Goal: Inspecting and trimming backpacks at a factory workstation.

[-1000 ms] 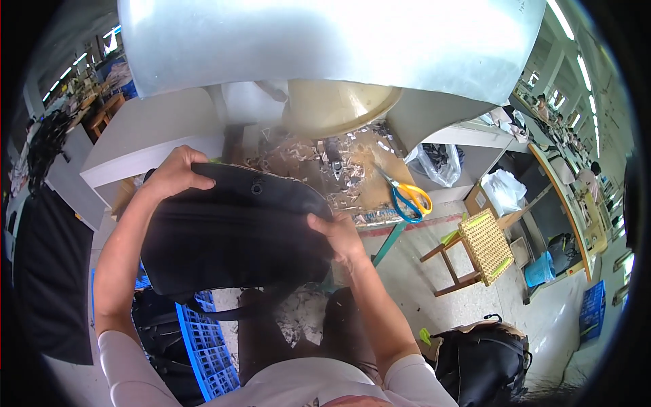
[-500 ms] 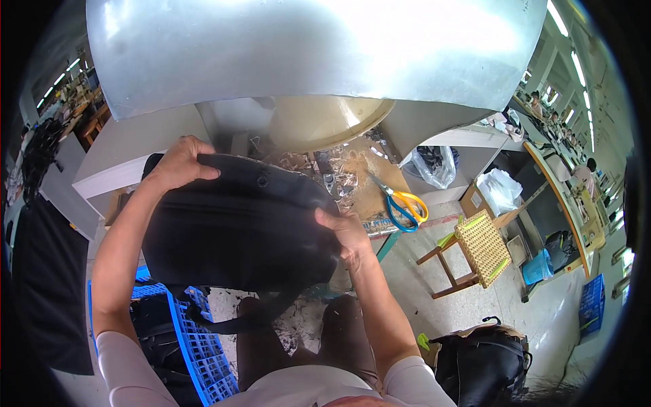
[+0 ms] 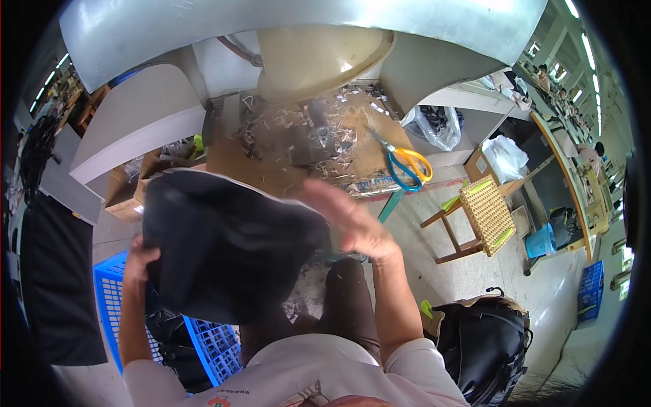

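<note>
A black fabric bag piece (image 3: 230, 251) hangs tilted in front of my lap, smeared by motion. My left hand (image 3: 141, 259) grips its left edge, the thumb on top and the fingers partly hidden behind. Close to the piece's upper right edge is my right hand (image 3: 349, 217), blurred, with its fingers stretched out and apart. Beyond the hands, scissors (image 3: 405, 166) with one yellow and one blue handle lie at the right edge of a worktable (image 3: 254, 166) littered with dark scraps.
A curved metal hood (image 3: 298, 13) overhangs the worktable. At my left stands a blue plastic crate (image 3: 210, 342) with black items. A woven-seat stool (image 3: 488, 214) stands right, and a black backpack (image 3: 481, 349) sits near my right side. Cardboard boxes (image 3: 125, 193) stand left of the table.
The black bag piece has come down toward my lap and its strap no longer shows. My left hand has shifted down its left side. My right hand has let go of its right edge.
</note>
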Demonstrator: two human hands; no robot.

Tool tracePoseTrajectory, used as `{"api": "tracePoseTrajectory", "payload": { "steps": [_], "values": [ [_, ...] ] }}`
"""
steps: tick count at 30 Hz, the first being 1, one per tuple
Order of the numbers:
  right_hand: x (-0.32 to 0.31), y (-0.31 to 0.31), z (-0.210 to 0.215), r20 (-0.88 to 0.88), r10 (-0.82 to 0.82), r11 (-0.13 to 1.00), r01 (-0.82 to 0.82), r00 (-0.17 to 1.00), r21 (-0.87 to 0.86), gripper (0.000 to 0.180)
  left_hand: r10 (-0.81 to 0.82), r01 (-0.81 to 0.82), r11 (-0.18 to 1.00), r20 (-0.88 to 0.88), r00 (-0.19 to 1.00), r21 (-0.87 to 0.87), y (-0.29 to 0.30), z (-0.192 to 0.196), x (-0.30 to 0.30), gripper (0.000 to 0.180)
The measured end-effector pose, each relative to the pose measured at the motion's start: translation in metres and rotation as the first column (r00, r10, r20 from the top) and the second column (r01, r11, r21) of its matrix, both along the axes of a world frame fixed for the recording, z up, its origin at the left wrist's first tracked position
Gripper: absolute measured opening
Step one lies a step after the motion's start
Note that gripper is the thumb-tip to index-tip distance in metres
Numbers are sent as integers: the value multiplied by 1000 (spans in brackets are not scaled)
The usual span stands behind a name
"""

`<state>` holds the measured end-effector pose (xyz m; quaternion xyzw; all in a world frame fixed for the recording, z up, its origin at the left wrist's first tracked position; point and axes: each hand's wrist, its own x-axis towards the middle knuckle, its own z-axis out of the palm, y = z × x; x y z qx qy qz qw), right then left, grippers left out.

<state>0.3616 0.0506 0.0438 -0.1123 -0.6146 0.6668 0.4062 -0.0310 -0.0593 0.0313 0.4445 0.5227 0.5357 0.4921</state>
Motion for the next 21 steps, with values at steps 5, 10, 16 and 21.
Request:
{"api": "tracePoseTrajectory", "payload": {
  "steps": [5,10,16,21],
  "values": [
    [-42,-59,-54,202,107,987,-80,973,-139,66,351,-289,936,534,769,-200,-53,-115,-8,31],
    [-50,-43,-30,165,-570,819,542,805,188,15,415,-190,905,692,591,-381,-26,-108,45,23],
    [-34,-18,-37,190,-653,757,624,733,194,16,317,-170,945,655,686,-280,7,-117,55,24],
    [-19,-14,-38,375,-564,819,555,736,143,20,447,-209,888,667,596,-409,15,-91,72,24]
  ]
}}
